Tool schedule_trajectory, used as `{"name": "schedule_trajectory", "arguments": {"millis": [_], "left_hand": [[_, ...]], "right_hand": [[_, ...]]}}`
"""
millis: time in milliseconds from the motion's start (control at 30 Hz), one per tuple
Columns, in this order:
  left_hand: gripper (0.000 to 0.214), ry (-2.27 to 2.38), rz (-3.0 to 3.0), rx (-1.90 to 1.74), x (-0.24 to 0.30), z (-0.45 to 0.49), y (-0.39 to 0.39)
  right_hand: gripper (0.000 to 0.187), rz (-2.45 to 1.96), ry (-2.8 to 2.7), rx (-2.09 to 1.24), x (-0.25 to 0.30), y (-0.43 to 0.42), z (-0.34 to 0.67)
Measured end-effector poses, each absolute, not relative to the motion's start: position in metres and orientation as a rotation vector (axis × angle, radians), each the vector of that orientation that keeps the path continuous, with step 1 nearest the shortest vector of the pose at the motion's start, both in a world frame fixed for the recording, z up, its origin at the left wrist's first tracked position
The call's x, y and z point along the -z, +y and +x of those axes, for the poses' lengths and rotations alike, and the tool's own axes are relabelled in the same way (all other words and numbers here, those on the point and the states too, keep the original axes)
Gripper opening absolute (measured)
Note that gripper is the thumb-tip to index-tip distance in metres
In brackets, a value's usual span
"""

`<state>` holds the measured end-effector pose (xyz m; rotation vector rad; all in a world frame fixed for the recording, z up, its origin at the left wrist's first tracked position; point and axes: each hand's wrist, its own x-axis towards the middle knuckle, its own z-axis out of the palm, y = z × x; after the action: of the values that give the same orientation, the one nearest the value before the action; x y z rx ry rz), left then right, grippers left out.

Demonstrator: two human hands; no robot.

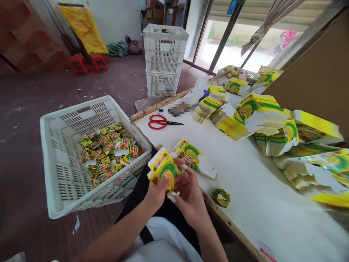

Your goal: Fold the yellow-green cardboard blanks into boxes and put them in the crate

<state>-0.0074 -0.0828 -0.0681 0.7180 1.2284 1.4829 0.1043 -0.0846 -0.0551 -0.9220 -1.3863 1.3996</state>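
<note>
My left hand [156, 193] grips a yellow-and-green printed carton [163, 167], its thumb lying across the front. The fingers of my right hand [191, 191] are curled at the carton's right end, pinching around its white flaps; white wraps cover some fingertips. Just beyond, a small pile of flat printed cartons [188, 154] lies on the white table [245, 218]. At the table's near edge sits a green round scrap or dish [220, 197] with something white in it. What is inside the held carton is hidden.
To the left, a white plastic crate [49, 156] holds many small filled cartons [106, 153]. Red-handled scissors [160, 122] and a small spool [160, 111] lie on the table. Stacks of flat cartons [256, 109] line its far side. Stacked white crates [165, 51] stand behind.
</note>
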Motion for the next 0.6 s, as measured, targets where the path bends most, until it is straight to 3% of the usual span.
{"name": "schedule_trajectory", "arguments": {"millis": [300, 467, 600], "left_hand": [[0.069, 1.168, 0.900, -1.591, 0.050, -0.012, -0.076], [0.032, 1.256, 0.893, -1.501, 0.052, -0.019, -0.075], [0.037, 1.191, 0.977, -1.546, 0.048, -0.034, -0.071]], "right_hand": [[0.036, -0.970, -1.186, -1.418, 0.065, -0.084, 0.099], [0.004, -1.048, -1.273, -1.248, 0.068, -0.074, 0.118], [0.024, -1.105, -1.529, -0.771, 0.061, -0.068, 0.138]]}}
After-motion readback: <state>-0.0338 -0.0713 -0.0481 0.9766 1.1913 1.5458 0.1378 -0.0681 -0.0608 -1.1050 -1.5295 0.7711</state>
